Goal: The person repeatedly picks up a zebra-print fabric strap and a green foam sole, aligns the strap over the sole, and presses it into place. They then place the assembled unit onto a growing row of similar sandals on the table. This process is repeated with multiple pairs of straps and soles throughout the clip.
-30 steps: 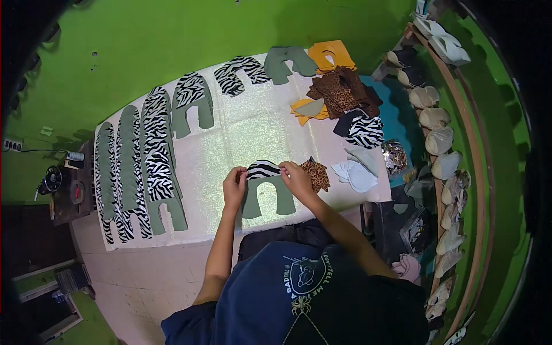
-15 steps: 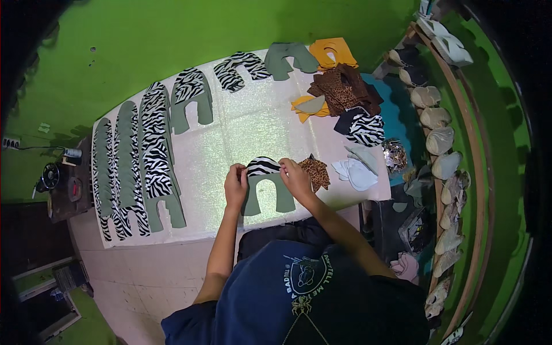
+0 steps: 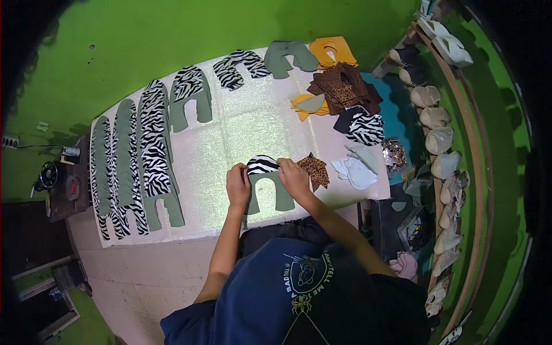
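Note:
At the near edge of the table, a half-moon zebra-print piece (image 3: 263, 164) lies along the top of a green U-shaped piece (image 3: 283, 197). My left hand (image 3: 237, 183) pinches the left end of the zebra-print piece. Its right end is between the fingers of my right hand (image 3: 293, 176). Both fingertips are small in view, and whether they also grip the green piece is hidden. Just right of my right hand sits a small stack of leopard-print pieces (image 3: 314, 172).
Rows of overlapping zebra-print and green pieces (image 3: 155, 132) cover the table's left side. Brown leopard-print pieces (image 3: 345, 86), orange pieces (image 3: 330, 52) and white pieces (image 3: 356, 173) lie right. A wooden rack (image 3: 460, 115) holding shoe-shaped forms (image 3: 440, 141) stands beside the table.
My right hand has shifted slightly left along the zebra-print piece. My left hand stays at its left end, and the green piece has barely moved.

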Action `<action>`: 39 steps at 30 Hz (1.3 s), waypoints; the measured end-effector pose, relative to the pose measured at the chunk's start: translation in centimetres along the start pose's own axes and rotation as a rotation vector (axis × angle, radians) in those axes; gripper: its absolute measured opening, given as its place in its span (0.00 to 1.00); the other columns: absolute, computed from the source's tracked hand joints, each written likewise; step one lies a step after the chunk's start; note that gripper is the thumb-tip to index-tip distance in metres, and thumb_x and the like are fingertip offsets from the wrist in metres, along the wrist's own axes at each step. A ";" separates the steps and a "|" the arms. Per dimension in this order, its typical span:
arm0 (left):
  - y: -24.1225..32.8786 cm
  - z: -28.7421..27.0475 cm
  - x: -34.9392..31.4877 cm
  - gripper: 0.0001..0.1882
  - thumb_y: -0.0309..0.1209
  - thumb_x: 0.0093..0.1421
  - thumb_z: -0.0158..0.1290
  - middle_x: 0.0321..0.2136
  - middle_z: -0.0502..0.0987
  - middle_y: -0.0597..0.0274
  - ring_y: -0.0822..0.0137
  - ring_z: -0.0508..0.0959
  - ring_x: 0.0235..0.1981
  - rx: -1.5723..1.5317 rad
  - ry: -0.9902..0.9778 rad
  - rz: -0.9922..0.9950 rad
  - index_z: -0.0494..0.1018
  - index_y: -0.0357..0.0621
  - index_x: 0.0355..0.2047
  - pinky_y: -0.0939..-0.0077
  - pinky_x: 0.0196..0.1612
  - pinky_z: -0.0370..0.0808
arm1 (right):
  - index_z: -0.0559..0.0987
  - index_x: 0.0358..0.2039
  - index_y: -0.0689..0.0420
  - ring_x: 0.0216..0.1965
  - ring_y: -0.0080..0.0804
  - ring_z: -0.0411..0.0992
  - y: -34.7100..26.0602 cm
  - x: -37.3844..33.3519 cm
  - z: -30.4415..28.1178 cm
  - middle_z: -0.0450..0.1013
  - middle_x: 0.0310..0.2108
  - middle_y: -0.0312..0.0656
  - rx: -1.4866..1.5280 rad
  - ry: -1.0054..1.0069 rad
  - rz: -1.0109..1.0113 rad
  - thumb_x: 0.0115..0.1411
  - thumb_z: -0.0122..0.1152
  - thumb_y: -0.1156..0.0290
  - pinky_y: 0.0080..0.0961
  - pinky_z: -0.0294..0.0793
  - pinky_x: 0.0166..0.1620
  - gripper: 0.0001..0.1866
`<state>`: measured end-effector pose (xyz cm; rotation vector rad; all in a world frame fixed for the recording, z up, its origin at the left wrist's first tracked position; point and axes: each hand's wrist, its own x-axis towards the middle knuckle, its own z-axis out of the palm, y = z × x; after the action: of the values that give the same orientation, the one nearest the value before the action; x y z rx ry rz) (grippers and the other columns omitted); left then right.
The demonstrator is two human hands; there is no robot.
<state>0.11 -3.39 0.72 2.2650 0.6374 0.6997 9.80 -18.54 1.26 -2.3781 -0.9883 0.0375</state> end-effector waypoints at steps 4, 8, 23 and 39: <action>-0.1 0.1 -0.1 0.06 0.20 0.53 0.50 0.28 0.72 0.53 0.53 0.70 0.32 0.024 0.002 0.041 0.68 0.39 0.33 0.63 0.36 0.67 | 0.69 0.40 0.54 0.34 0.41 0.71 0.0 0.0 0.2 0.69 0.31 0.43 -0.028 0.026 -0.022 0.52 0.53 0.73 0.33 0.73 0.33 0.13; -0.1 0.0 -0.2 0.07 0.19 0.52 0.50 0.29 0.72 0.54 0.53 0.70 0.32 0.060 -0.016 0.064 0.68 0.39 0.32 0.64 0.36 0.67 | 0.69 0.38 0.53 0.34 0.39 0.71 -0.3 0.1 0.0 0.68 0.30 0.42 -0.056 0.027 -0.033 0.52 0.53 0.72 0.32 0.74 0.32 0.11; -0.2 0.2 -0.4 0.10 0.19 0.49 0.50 0.35 0.71 0.58 0.54 0.69 0.36 0.117 -0.062 0.136 0.70 0.44 0.32 0.66 0.40 0.67 | 0.70 0.36 0.53 0.35 0.36 0.70 0.0 0.0 0.1 0.66 0.31 0.39 -0.060 0.022 -0.053 0.50 0.55 0.72 0.29 0.74 0.32 0.11; 3.4 2.9 -1.3 0.28 0.40 0.61 0.38 0.61 0.52 0.51 0.56 0.51 0.63 0.225 -0.432 0.284 0.54 0.39 0.59 0.52 0.61 0.44 | 0.69 0.40 0.54 0.41 0.37 0.67 -0.5 0.2 -0.7 0.65 0.38 0.39 -0.138 -0.013 -0.001 0.49 0.55 0.73 0.29 0.74 0.37 0.15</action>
<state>1.86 -7.69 0.94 2.6348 0.1945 0.2533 9.78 -18.41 2.18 -2.5047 -1.0281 -0.0167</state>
